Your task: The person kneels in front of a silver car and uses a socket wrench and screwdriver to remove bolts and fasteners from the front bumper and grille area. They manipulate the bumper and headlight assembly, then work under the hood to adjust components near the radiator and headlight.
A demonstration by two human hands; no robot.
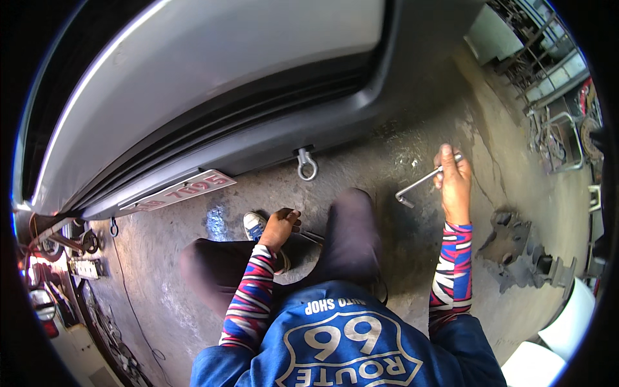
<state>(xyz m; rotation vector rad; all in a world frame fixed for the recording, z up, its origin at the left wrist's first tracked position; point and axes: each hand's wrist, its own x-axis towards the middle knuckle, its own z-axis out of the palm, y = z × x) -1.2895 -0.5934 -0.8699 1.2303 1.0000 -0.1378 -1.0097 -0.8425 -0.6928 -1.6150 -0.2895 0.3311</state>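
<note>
My right hand [454, 179] is raised over the floor to the right, fingers closed round one end of a silver L-shaped wrench [419, 185]. The wrench slants down to the left, its short bent end free in the air. My left hand [280, 228] is closed in front of my bent legs. A thin metal tool [312, 237] sticks out from beside it toward my right knee; its kind is hard to make out. Ahead of me a car's dark bumper [271, 153] carries a metal tow shackle [307, 165], which neither hand touches.
A licence plate [187, 190] hangs under the bumper at the left. Dark greasy metal parts [512, 245] lie on the concrete floor [380, 161] at my right. White containers [570, 316] stand at the lower right. Metal racks and clutter line the right side, and more parts lie far left.
</note>
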